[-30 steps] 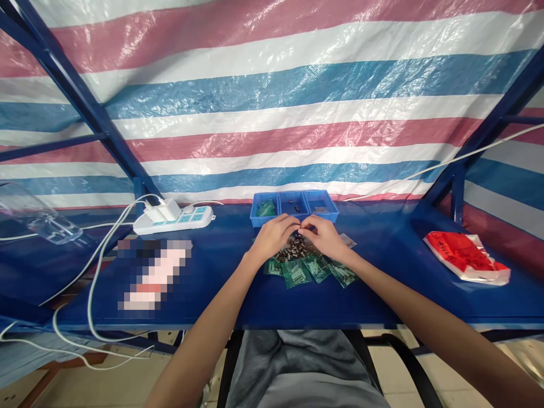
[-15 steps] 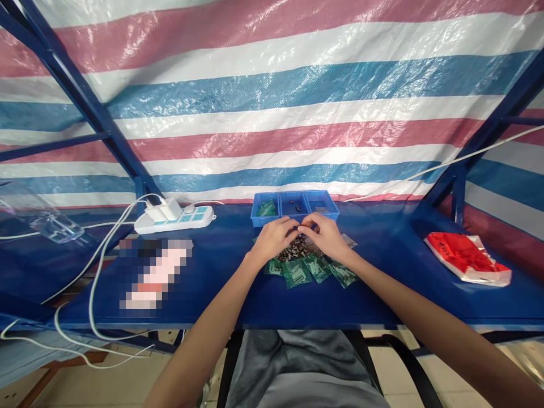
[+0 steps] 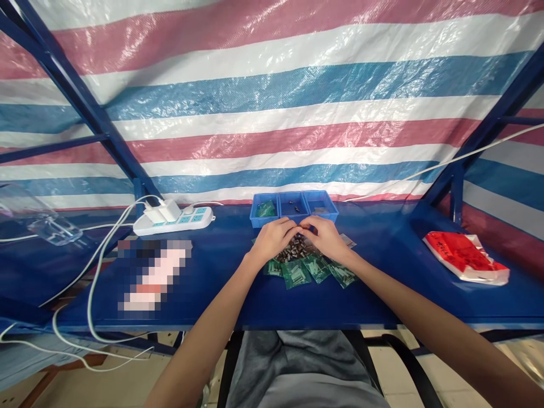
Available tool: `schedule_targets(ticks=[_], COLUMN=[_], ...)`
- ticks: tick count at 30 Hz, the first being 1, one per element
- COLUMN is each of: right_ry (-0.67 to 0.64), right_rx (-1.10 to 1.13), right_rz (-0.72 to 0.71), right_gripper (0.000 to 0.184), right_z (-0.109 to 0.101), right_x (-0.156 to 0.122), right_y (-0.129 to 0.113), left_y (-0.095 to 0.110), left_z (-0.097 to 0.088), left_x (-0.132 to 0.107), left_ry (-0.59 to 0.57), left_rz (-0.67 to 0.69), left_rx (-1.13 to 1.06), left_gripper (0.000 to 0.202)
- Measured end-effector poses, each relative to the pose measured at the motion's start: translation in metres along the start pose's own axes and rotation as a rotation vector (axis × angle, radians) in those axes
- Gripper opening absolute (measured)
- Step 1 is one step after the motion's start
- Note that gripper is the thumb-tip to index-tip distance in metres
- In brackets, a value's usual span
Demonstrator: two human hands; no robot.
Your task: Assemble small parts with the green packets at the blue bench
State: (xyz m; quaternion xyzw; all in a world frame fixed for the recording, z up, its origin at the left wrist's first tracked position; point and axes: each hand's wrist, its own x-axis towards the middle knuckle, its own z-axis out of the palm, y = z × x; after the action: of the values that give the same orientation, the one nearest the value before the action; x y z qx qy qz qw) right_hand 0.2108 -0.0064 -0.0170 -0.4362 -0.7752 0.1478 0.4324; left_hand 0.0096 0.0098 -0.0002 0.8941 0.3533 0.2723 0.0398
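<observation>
My left hand [image 3: 275, 237] and my right hand [image 3: 323, 233] meet at the fingertips over a pile of small dark metallic parts [image 3: 294, 250]. Both hands are closed in a pinch; whatever lies between the fingers is too small and hidden to name. Just in front of the pile, several small green-tinted plastic packets [image 3: 297, 274] with pale pieces inside lie in a fan. Behind my hands stands a blue three-compartment tray [image 3: 293, 225]. Its left compartment has a green packet [image 3: 266, 209], and the middle one a few small dark parts [image 3: 296, 208].
A white power strip [image 3: 174, 222] with plugs and trailing cables [image 3: 91, 283] is at the left on the blue table [image 3: 204, 294]. Near it is a blurred-out patch [image 3: 153, 277]. A red and white plastic bag [image 3: 466, 258] lies at the right. Striped sheeting [image 3: 272, 130] hangs behind.
The fingers of both hands have shifted slightly where they meet over the pile. The rest of the table's contents look the same; the view has moved a little.
</observation>
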Motion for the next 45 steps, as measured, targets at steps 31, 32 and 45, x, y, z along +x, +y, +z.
schedule_targets(ticks=[31,32,45], right_ry=[0.056,0.060,0.022], right_rx=[0.057,0.040,0.067], right_rz=[0.091,0.083,0.043], right_gripper=[0.026,0.029,0.018], right_z=[0.001,0.001,-0.002], right_x=[-0.002,-0.002,0.001], right_y=[-0.011,-0.010,-0.007], left_y=[0.000,0.000,0.000], left_z=[0.008,0.008,0.009], left_x=[-0.003,-0.003,-0.001], left_ry=[0.038,0.043,0.029], left_rz=[-0.030,-0.024,-0.016], left_rx=[0.014,0.014,-0.018], left_gripper=[0.025,0.026,0.037])
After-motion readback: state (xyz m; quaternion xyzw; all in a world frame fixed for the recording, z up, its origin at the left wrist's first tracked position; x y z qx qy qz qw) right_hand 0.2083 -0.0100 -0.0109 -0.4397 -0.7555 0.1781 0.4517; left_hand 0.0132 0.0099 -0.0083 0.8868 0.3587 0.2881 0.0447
